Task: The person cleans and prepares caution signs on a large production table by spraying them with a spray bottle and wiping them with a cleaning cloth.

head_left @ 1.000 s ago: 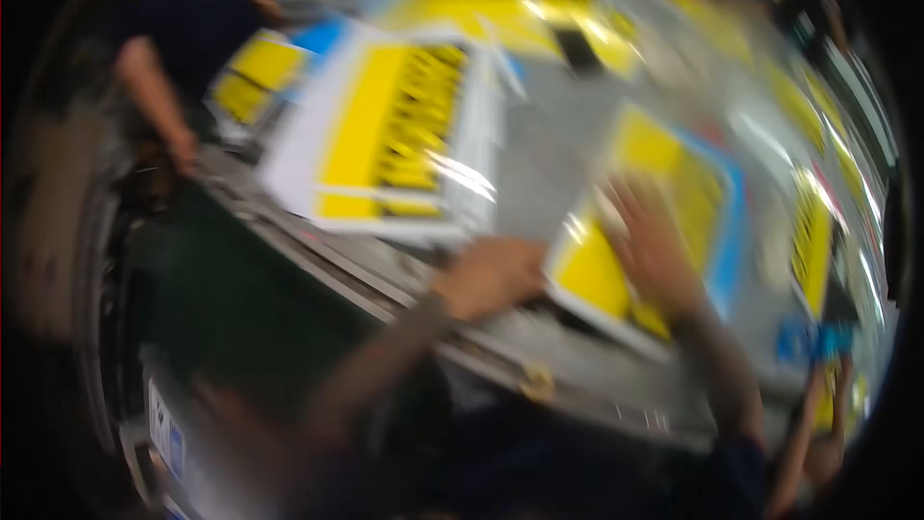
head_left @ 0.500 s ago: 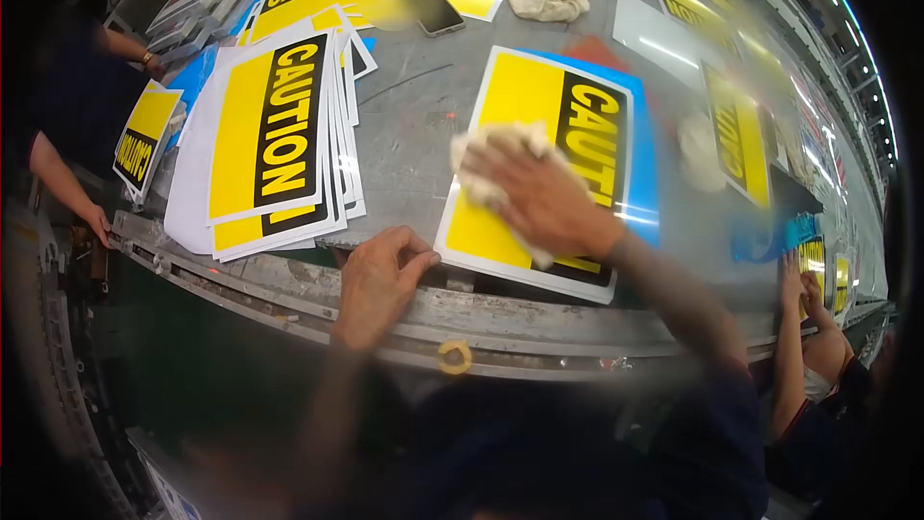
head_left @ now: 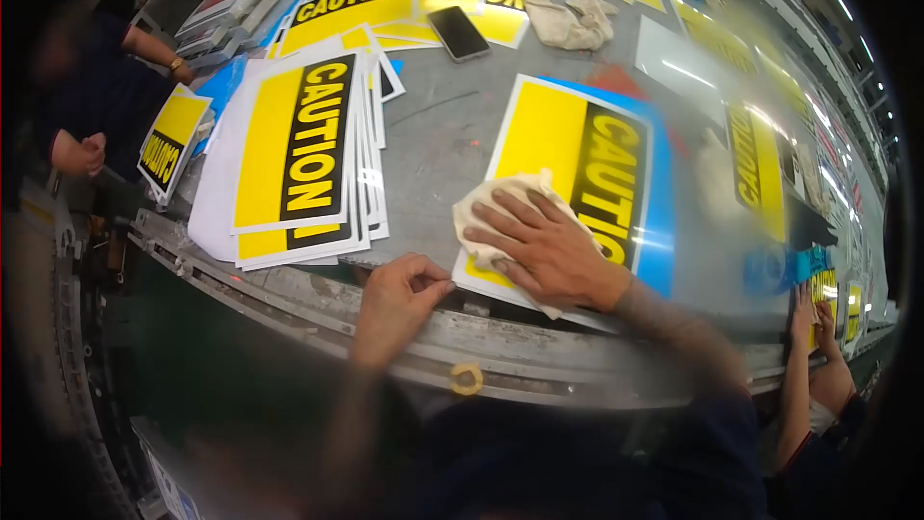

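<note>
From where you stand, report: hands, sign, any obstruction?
Right hand flat on cloth, over caution sign. Left hand at sign's near corner. Phone clear of sign.

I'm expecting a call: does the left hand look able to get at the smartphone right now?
Probably, with a stretch: bare tabletop lies between the left hand and the smartphone, though that hand seems to pinch the CAUTION sign's corner.

yellow CAUTION sign under white cloth, flat on grey table
</note>
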### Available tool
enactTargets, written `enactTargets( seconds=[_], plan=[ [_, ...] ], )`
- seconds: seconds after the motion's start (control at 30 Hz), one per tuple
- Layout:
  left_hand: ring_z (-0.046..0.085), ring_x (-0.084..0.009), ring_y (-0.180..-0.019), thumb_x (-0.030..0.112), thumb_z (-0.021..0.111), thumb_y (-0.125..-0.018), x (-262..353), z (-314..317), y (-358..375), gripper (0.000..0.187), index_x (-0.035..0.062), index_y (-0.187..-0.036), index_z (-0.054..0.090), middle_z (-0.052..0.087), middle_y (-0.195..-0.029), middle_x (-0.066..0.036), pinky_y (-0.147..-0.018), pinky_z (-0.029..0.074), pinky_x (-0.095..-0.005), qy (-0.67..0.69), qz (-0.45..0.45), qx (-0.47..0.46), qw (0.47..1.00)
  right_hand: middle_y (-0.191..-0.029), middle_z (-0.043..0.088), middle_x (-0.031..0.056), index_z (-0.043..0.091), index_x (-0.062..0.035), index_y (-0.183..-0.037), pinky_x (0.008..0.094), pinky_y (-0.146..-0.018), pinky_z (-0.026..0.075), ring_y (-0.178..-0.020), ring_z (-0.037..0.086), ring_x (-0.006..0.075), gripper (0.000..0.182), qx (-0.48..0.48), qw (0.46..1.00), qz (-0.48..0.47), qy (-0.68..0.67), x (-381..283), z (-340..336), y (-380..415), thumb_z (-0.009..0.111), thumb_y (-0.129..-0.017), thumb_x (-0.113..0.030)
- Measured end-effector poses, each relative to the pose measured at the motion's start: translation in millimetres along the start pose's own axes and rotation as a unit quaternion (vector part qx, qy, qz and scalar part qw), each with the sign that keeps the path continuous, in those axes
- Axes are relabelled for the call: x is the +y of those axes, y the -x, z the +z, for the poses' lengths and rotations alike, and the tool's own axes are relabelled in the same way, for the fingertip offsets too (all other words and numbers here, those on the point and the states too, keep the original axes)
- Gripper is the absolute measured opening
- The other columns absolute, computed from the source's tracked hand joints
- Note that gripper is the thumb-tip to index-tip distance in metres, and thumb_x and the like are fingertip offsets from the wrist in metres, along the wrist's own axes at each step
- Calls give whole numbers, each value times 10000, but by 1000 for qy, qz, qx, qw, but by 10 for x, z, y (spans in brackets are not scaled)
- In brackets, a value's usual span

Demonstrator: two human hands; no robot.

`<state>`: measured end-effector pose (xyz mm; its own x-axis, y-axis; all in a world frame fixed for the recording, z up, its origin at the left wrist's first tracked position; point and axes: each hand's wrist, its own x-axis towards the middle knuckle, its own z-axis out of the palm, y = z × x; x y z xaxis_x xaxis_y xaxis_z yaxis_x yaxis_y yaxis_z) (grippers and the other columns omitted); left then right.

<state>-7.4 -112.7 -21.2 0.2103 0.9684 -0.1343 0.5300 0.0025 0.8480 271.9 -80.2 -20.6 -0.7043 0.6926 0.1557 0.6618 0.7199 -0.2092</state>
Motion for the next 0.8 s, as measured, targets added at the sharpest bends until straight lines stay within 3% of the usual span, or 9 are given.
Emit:
enactTargets(
  seconds=[0.07, 0.2, 0.33, 0.47, 0.6, 0.63, 0.67, 0.73, 0.8],
  plan=[
    [656, -108, -678, 120, 875, -905, 1, 2, 8, 175, -10, -1001, 809, 765, -856, -68, -659, 530, -289, -7, 21, 9, 1000, -1780, 385, 103, 490, -225, -1671, 627, -1330, 212, -1662, 300, 350, 575, -15, 1000, 6, 4, -57, -35, 16, 505, -1118, -382],
    [664, -105, -677, 178, 871, -931, 36, 2, 2, 190, 10, -1002, 816, 770, -803, -66, -656, 526, -291, 18, -10, 18, 1000, -1796, 354, 106, 460, -245, -1689, 637, -1313, 250, -1673, 288, 350, 616, -61, 998, -20, -6, -120, -126, 55, 533, -1102, -417],
    [651, -103, -585, 197, 866, -943, 72, 40, -20, 193, 19, -988, 807, 744, -725, -59, -576, 504, -297, -45, -5, 21, 999, -1764, 407, 82, 511, -241, -1643, 608, -1316, 278, -1657, 322, 339, 560, -30, 997, -58, -33, 81, -55, 32, 536, -1114, -423],
    [695, -149, -664, 206, 859, -940, 90, 23, -1, 199, 22, -992, 805, 761, -788, -89, -646, 546, -330, -29, 0, 11, 1000, -1736, 447, 129, 503, -154, -1648, 586, -1285, 328, -1609, 390, 348, 574, 50, 996, 31, 65, 761, -42, -338, 497, -1140, -422],
    [747, -212, -797, 213, 824, -949, 23, 62, 22, 197, 32, -1022, 800, 785, -885, -126, -759, 585, -374, -20, -13, 12, 1000, -1712, 468, 201, 515, -46, -1612, 517, -1364, 216, -1616, 381, 392, 537, 94, 992, 56, 58, 1635, 122, -551, 491, -1138, -296],
    [758, -237, -810, 216, 806, -952, 7, 39, 23, 197, 36, -1030, 792, 781, -890, -134, -770, 591, -377, -13, -16, -1, 1000, -1717, 463, 196, 501, -44, -1621, 538, -1366, 197, -1627, 365, 394, 538, 92, 992, 88, 2, 1647, 12, -610, 487, -1136, -277],
    [763, -285, -834, 232, 801, -948, -258, 140, -10, 205, 39, -1015, 782, 773, -905, -144, -785, 593, -393, -40, 51, 32, 997, -1728, 451, 191, 490, -42, -1629, 559, -1366, 184, -1636, 353, 385, 552, 69, 988, 96, 96, 1825, 139, -656, 495, -1131, -282],
    [757, -330, -896, 281, 791, -958, -393, 194, -23, 229, 61, -1018, 765, 763, -942, -152, -817, 588, -422, -70, 111, 47, 990, -1740, 431, 190, 471, -52, -1647, 576, -1363, 179, -1638, 349, 375, 586, 41, 985, 157, 58, 1750, -16, -779, 515, -1117, -297],
    [742, -348, -928, 333, 784, -971, -266, 184, 21, 266, 77, -1023, 737, 754, -948, -146, -846, 573, -450, -55, 45, 46, 996, -1739, 437, 182, 456, -61, -1664, 574, -1357, 191, -1623, 367, 384, 595, 59, 982, 172, 51, 1534, -149, -816, 506, -1117, -291]
  ],
)
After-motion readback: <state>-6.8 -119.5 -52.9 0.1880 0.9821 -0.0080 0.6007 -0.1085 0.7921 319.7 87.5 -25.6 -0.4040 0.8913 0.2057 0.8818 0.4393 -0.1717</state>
